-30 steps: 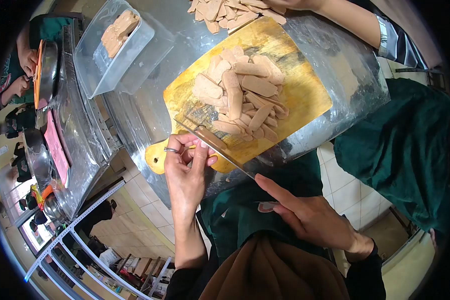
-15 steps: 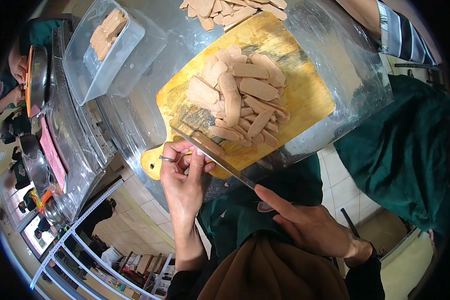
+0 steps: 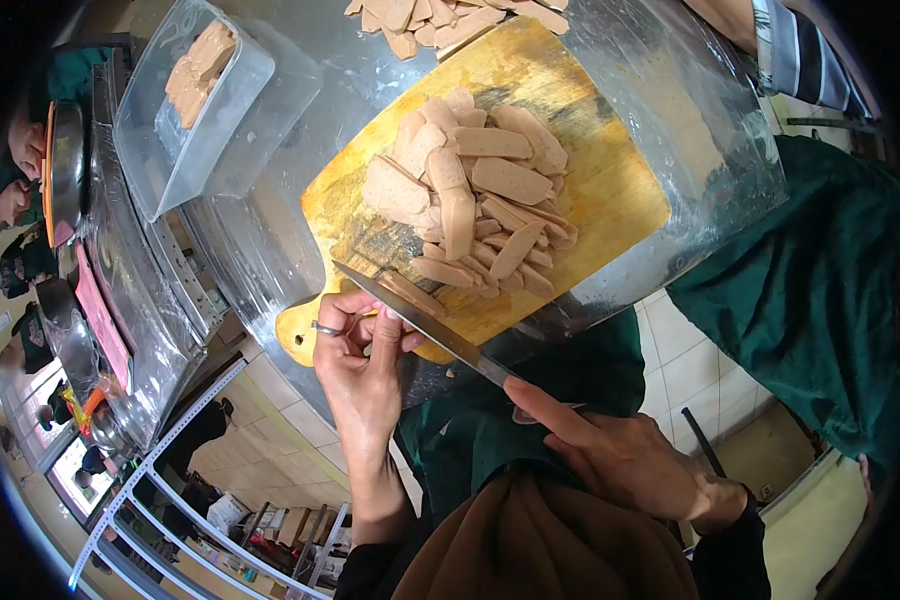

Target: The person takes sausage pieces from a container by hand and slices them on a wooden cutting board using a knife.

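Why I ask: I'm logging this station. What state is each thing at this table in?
cutting board: flat, partly covered
knife: held slanting over the board
right hand: gripping the knife
left hand: bent beside the knife
narrow pieces: beside the knife
near slices: heaped on the board
far slices: piled beyond it
plastic container: open
tan block: inside the container

Shared kitchen or small food workroom; cannot tell which. Signs: long-bladed steel knife above yellow paddle-shaped wooden cutting board heaped with flat pinkish-brown food slices; clear rectangular plastic tub nearby; grey plastic-covered tabletop beneath. At left, second plastic-wrapped grey tabletop, round metal pan. Neighbour's dark green cloth garment; more people beyond. Pale floor tiles.
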A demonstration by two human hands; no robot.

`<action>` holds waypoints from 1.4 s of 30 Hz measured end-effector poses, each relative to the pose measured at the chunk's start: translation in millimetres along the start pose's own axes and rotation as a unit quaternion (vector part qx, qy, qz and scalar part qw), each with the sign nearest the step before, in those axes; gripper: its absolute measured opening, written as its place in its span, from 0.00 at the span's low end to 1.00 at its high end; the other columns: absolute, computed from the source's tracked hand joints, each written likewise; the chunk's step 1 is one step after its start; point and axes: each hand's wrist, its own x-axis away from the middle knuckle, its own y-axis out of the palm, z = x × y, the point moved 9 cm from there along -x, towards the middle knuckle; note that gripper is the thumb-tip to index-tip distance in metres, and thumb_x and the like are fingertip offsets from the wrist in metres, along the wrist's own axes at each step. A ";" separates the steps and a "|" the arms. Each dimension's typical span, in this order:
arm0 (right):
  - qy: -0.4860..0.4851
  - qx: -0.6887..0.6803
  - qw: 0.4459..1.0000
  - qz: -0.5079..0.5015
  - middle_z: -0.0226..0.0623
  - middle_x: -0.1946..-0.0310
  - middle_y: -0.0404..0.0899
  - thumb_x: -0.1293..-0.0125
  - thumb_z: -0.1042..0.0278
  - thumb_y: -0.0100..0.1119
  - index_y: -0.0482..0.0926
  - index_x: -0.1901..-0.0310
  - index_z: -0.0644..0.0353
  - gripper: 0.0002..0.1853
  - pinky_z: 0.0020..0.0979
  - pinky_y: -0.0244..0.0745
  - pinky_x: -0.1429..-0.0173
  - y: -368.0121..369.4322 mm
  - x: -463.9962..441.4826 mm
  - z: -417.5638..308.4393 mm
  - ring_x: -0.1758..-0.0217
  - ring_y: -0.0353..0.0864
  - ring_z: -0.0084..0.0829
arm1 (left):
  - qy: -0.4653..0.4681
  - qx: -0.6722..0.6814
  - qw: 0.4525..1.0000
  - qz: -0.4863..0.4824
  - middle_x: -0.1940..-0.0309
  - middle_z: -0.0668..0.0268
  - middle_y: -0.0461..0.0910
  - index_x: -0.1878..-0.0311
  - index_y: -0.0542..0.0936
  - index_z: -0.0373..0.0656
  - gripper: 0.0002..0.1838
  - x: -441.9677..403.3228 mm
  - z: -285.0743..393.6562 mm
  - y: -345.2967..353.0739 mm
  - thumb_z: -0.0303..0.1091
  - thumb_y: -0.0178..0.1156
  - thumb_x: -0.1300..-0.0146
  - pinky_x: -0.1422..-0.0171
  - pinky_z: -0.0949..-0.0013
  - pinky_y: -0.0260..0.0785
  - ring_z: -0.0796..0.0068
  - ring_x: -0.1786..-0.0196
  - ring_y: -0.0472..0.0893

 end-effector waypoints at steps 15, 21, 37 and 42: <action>-0.035 0.021 0.999 0.027 0.51 0.69 0.81 0.28 0.73 0.53 0.51 0.22 0.44 0.36 0.46 0.80 0.69 4.1 -25.0 -0.3 0.71 0.83 0.51 | -0.010 -0.013 1.000 0.011 0.66 0.63 0.83 0.53 0.72 0.36 0.05 -0.8 2.7 1.5 0.23 0.57 0.28 0.62 0.79 0.76 0.81 0.68 0.82; -0.019 0.013 1.000 -0.002 0.57 0.58 0.82 0.29 0.74 0.54 0.52 0.23 0.52 0.35 0.48 0.79 0.66 2.8 -32.2 -3.3 0.68 0.83 0.55 | -0.031 -0.029 0.998 0.045 0.68 0.64 0.83 0.54 0.73 0.37 0.04 1.1 0.6 1.0 0.24 0.57 0.28 0.62 0.79 0.75 0.81 0.68 0.82; -0.043 0.014 0.998 0.039 0.56 0.67 0.82 0.27 0.72 0.52 0.53 0.23 0.53 0.34 0.48 0.77 0.66 -2.2 -63.5 -13.5 0.71 0.82 0.55 | -0.035 -0.032 0.997 0.056 0.67 0.64 0.82 0.53 0.75 0.35 0.06 0.8 -7.1 -0.8 0.23 0.60 0.30 0.62 0.78 0.76 0.83 0.67 0.81; -0.042 -0.032 0.998 0.039 0.59 0.61 0.82 0.27 0.71 0.52 0.53 0.23 0.53 0.33 0.49 0.77 0.63 -1.1 -44.8 -10.5 0.69 0.82 0.57 | -0.018 -0.043 0.998 0.049 0.67 0.64 0.82 0.53 0.75 0.35 0.06 1.4 -2.2 0.9 0.24 0.61 0.30 0.63 0.79 0.76 0.83 0.67 0.81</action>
